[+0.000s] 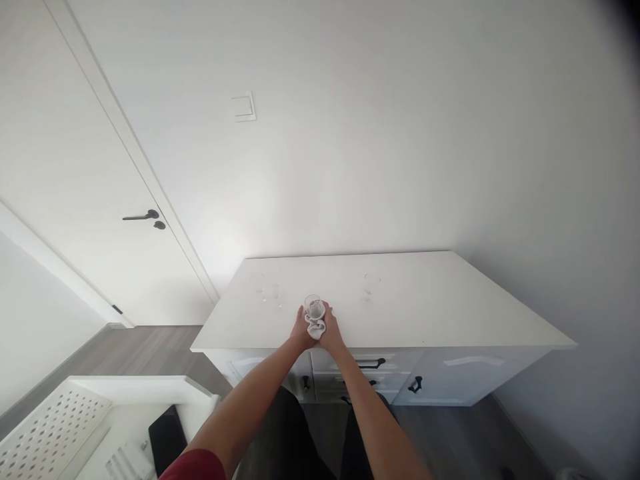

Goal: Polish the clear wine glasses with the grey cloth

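Close together over the front edge of the white cabinet top [400,307], my two hands are closed around a clear drinking glass [313,299] and a bunched white cloth [316,328]. My left hand [301,332] grips from the left side, and my right hand [331,328] from the right. The cloth sits between them, against the glass; whether part of it is inside the bowl I cannot tell. Faint clear stemmed glasses [260,291] stand to the left on the cabinet top. Another clear stemmed glass [369,288] is to the right.
The cabinet has black-handled drawers [367,363] and doors below its top. Behind it rises a white wall with a light switch [244,107]. A white door [125,267] is at left. Lower left, a white unit [130,381] bears a black flat object [167,437].
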`<state>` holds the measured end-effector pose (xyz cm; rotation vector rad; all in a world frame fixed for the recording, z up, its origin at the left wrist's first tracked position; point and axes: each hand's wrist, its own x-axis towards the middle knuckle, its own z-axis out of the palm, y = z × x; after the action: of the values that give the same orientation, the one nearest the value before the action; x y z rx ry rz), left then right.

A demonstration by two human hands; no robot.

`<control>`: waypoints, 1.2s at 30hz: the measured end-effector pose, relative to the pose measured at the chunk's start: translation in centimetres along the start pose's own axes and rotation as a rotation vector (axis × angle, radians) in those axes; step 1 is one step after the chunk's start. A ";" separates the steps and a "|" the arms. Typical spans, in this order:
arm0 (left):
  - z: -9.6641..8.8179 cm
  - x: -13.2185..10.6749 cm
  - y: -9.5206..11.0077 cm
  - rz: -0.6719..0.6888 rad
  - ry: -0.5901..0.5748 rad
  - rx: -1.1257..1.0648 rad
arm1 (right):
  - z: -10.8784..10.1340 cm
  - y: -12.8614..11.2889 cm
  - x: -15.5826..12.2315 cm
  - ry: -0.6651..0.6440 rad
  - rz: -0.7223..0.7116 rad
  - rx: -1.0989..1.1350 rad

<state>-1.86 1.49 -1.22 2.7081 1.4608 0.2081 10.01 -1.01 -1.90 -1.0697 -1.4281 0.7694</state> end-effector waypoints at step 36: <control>-6.6 1.7 1.8 -0.612 0.460 -1.757 | -1.5 -7.0 -0.7 -0.168 0.266 -0.016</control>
<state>-0.41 1.87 5.63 0.8029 1.0585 1.2952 10.20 -4.43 4.40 -1.2477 -1.4497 1.0605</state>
